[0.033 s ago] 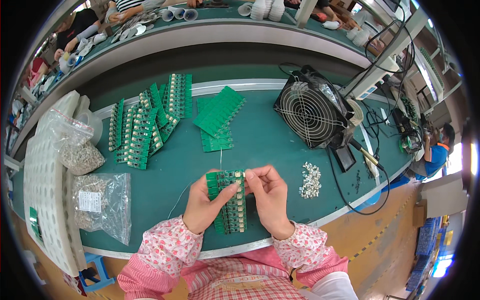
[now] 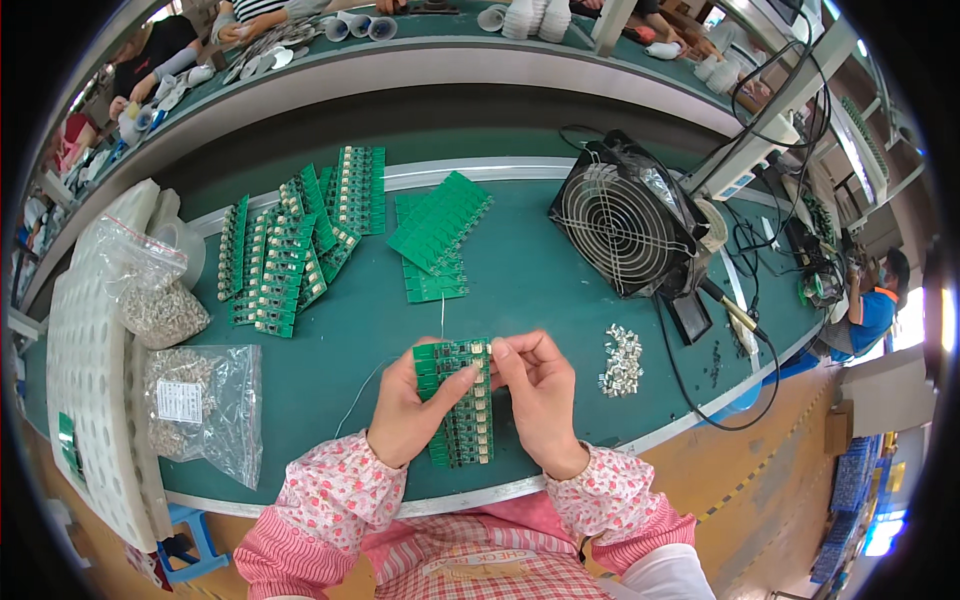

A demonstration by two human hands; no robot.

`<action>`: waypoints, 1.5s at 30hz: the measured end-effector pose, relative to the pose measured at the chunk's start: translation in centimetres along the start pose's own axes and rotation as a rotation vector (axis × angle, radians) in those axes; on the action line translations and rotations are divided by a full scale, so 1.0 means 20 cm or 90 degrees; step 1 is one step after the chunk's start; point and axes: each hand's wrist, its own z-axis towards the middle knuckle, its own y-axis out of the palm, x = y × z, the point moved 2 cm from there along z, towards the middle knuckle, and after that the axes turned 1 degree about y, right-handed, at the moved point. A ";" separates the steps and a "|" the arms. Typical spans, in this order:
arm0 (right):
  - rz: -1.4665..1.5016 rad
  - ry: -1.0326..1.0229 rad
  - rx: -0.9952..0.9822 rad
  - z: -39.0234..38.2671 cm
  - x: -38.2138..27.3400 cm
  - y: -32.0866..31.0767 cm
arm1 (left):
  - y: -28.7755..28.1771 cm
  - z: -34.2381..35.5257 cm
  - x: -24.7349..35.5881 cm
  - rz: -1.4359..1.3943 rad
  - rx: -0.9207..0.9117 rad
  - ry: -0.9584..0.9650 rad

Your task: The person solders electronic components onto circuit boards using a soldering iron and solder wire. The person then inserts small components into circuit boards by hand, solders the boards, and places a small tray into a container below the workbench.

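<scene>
A green circuit board panel (image 2: 463, 425) with a column of pale connectors along its right side is held upright in front of me, above the mat. My left hand (image 2: 405, 412) grips it from the left, thumb lying across its face near the connectors. At the panel's upper right corner, the thumb and fingers of my right hand (image 2: 540, 395) pinch together on the edge beside the top connector. Whether a loose part sits between those fingertips is hidden. To the right of this hand lies a pile of small white connectors (image 2: 621, 360).
Populated panels (image 2: 275, 265) are heaped at the back left, with bare green boards (image 2: 440, 225) beside them. A black fan (image 2: 625, 215) stands back right near a soldering iron (image 2: 735, 310). Bags of connectors (image 2: 205, 410) and a white foam tray (image 2: 90, 350) line the left. People work beyond.
</scene>
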 end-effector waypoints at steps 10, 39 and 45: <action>-0.058 -0.038 0.020 -0.02 -0.01 0.03 | 0.00 0.00 0.02 0.108 -0.010 0.092; -1.039 -0.376 0.120 -0.07 -0.26 -0.50 | -0.20 0.09 0.07 0.022 -0.377 -0.055; -1.034 -0.400 0.089 -0.05 -0.24 -0.50 | -0.20 0.09 0.06 0.081 -0.406 -0.030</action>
